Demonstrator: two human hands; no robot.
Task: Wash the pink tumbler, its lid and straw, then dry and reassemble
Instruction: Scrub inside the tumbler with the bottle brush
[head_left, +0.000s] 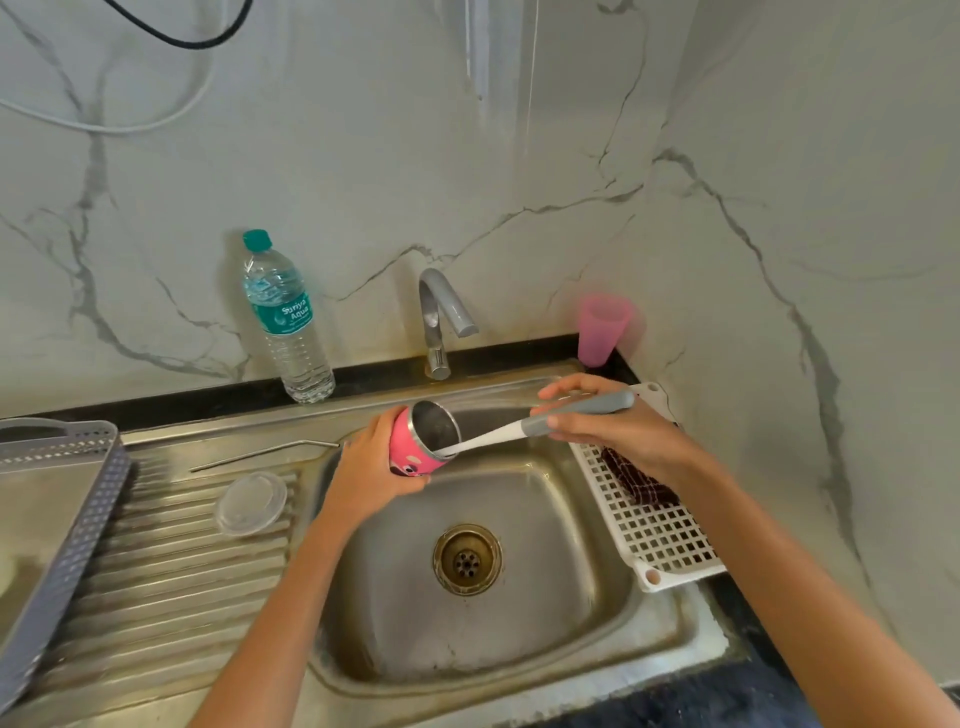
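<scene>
Pink tumbler (410, 460) lies tilted over the sink (395, 597), clasped by the left grip (363, 467), mouth opening rightward. Right grip (613, 434) clenches the brush (576, 411), whose long axis runs left into that mouth. Lid (251, 503) and straw (260, 453) rest on the drainboard (182, 571), left.

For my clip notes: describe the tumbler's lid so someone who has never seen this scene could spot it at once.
Find the steel sink basin; left of it runs the ribbed draining board. The lid lies flat on those ribs, just nearer the camera than the thin metal straw. It is the only round, clear plastic disc there; the straw is a slim bent rod.
</scene>
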